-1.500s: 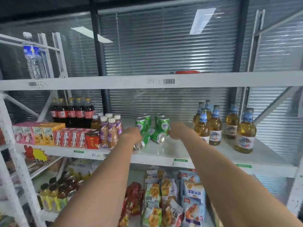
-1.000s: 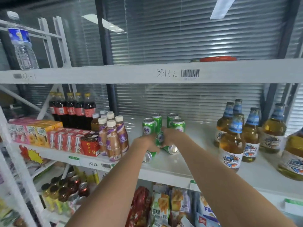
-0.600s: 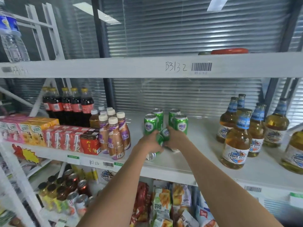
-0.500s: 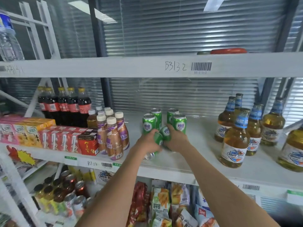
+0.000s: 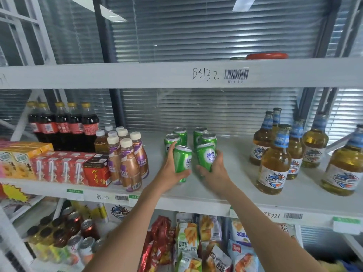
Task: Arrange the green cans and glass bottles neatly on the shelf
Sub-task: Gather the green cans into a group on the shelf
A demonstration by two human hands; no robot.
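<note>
A: In the head view, how are the cans being held?

B: The left hand [image 5: 170, 173] is wrapped round the side wall of one green can [image 5: 182, 160], thumb at the front near the base, fingers curled behind; the can is tilted a little, its foot at or just above the shelf [image 5: 196, 195], and contact cannot be told. The right hand [image 5: 213, 170] is closed on a second green can [image 5: 206, 157] from its lower right side, fingers spread up the wall.

A: And how can such cans be expected to handle?

B: Thin metal, smooth and likely somewhat slippery; weight is judged moderate if they are full, which cannot be seen. The mid-wall is the sensible place for a grip, since the wall may dent under a hard squeeze and the rim offers little purchase.

A: Where is the rest placed relative to the hands?

B: Four standing cans [image 5: 208, 139] are found just beyond the fingertips, close behind the two held. The glass bottles [image 5: 275, 165] stand scattered well to the outside of the right hand. They are judged heavier and breakable, best taken at the body or neck and set down softly. The purple-labelled bottles [image 5: 127, 163] are ranged near the outside of the left wrist
</note>
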